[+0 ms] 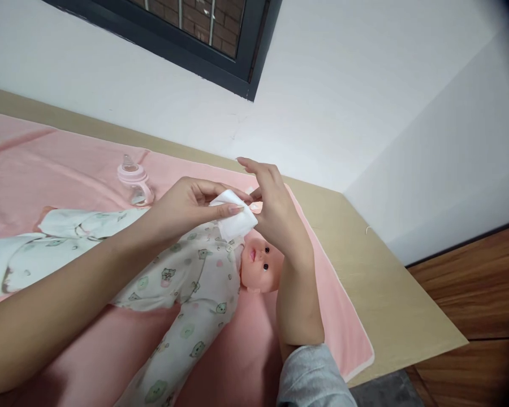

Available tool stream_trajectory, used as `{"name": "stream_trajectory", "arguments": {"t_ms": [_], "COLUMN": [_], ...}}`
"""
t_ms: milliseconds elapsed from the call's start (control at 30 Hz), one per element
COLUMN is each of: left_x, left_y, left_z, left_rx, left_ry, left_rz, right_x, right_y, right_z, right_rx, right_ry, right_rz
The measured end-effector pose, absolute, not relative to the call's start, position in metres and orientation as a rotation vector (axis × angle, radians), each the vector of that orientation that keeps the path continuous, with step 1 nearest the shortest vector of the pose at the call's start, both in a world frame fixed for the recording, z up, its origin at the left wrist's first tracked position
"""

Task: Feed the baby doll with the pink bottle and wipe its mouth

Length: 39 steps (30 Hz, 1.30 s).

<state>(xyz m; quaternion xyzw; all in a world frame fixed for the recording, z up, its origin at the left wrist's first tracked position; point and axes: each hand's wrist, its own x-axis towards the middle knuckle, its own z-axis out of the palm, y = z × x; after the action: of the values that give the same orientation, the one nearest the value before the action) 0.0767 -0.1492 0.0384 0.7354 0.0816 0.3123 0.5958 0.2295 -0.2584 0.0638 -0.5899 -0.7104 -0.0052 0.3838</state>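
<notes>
A white folded tissue or small cloth [234, 217] is pinched between the thumb and fingers of my left hand [190, 203]. My right hand [277, 212] is just to its right, index finger raised and the other fingers bent around a small, shiny pink piece [255, 207] that looks like the doll's hand. The tissue touches or nearly touches this piece; its edge hides the contact. Below both hands lies a baby doll [258, 263] on its back, head to the right, in white pajamas [186, 265] with animal prints. My right forearm covers part of its head.
A pink baby bottle [134, 180] with a handle lies beyond the doll's legs. The doll rests on a pink blanket [339, 316] over a pale wooden table [390, 305]. White wall and a dark window frame [250, 62] border the far side; wooden panels [470, 282] stand at right.
</notes>
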Motion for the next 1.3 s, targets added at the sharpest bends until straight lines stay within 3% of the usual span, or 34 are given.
{"name": "stream_trajectory", "arguments": {"t_ms": [200,433,800,967,1300], "left_x": [0.073,0.080,0.095,0.095,0.096], "left_y": [-0.145,-0.143,-0.168,-0.177,-0.179], "left_z": [0.039,0.035,0.024,0.028,0.015], "left_rx": [1.618,2.063,2.366,2.425,2.545], "left_ry": [0.233,0.151,0.247,0.302,0.205], "left_rz": [0.765,0.407,0.158,0.118,0.228], "right_x": [0.246,0.304,0.369,0.373,0.378], "right_y": [-0.269,-0.260,-0.201,-0.200,-0.196], "right_z": [0.069,0.063,-0.073,-0.104,-0.107], "right_rx": [-1.575,-1.532,-1.461,-1.376,-1.386], "right_ry": [-1.780,-1.547,-0.947,-0.796,-0.792], "right_rz": [0.034,0.241,0.967,0.915,0.871]}}
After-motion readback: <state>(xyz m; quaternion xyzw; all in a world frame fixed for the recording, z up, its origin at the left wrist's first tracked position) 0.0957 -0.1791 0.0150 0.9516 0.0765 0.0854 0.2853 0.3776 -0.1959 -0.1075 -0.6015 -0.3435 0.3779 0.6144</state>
